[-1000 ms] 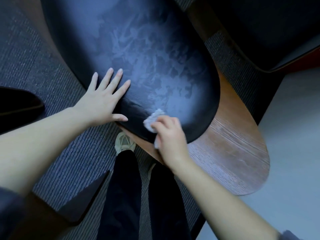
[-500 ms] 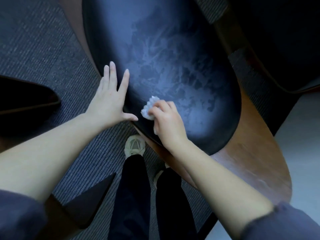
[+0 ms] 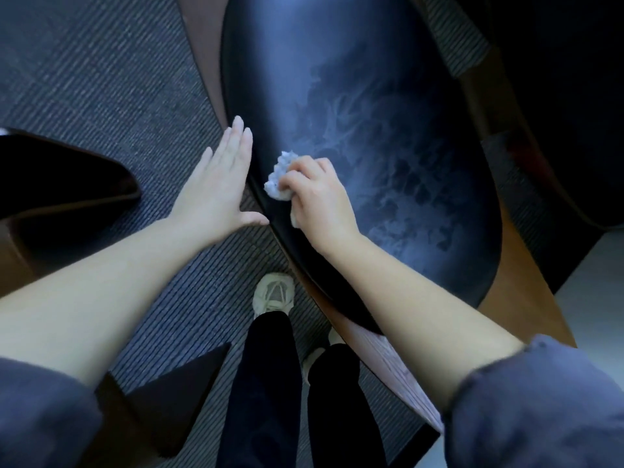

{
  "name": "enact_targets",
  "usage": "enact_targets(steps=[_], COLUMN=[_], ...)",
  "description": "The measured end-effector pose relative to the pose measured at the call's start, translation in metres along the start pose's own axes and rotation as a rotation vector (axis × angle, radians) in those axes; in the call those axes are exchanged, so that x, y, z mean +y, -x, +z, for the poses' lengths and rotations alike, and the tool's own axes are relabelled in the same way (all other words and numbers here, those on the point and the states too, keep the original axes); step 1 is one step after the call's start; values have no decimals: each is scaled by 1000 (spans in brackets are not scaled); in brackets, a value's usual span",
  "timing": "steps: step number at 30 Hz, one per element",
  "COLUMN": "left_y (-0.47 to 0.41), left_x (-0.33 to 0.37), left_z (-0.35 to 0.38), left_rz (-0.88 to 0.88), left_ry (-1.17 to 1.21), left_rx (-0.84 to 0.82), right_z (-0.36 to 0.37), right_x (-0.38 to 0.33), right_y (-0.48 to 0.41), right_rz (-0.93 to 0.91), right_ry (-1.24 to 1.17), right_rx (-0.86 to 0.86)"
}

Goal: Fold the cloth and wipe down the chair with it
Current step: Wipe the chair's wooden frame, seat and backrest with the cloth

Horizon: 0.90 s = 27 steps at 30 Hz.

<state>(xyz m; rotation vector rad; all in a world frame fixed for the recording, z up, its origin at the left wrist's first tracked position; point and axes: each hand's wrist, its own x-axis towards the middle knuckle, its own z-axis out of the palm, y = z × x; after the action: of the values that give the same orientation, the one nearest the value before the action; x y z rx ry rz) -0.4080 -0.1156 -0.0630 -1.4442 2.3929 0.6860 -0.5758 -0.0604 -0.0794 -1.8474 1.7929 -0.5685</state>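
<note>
A dark glossy chair seat on a wooden frame fills the middle of the head view, with pale streaky wipe marks across it. My right hand grips a small bunched white cloth and presses it on the seat near its left edge. My left hand lies flat with straight fingers against the seat's left rim, thumb spread toward the cloth.
Grey ribbed carpet lies to the left. Dark furniture pieces sit at the left and lower left. Another dark chair stands at the upper right. My legs and pale shoes stand just before the seat.
My right hand has slid the cloth to the left along the seat's near edge. My left hand has closed its fingers together and shifted to the rim. The camera has moved nearer.
</note>
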Motion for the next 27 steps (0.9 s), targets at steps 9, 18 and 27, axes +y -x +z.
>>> enact_targets(steps=[9, 18, 27], left_y=[-6, -5, -9], left_x=[-5, -2, 11], left_z=[-2, -7, -14], left_rz=[-76, -50, 24], left_ry=[-5, -127, -181], left_rx=[-38, -8, -127], right_z=[-18, -26, -14], right_x=[16, 12, 10], right_y=[27, 24, -58], right_rz=[-229, -68, 192], right_ry=[89, 6, -60], right_rx=[-192, -80, 71])
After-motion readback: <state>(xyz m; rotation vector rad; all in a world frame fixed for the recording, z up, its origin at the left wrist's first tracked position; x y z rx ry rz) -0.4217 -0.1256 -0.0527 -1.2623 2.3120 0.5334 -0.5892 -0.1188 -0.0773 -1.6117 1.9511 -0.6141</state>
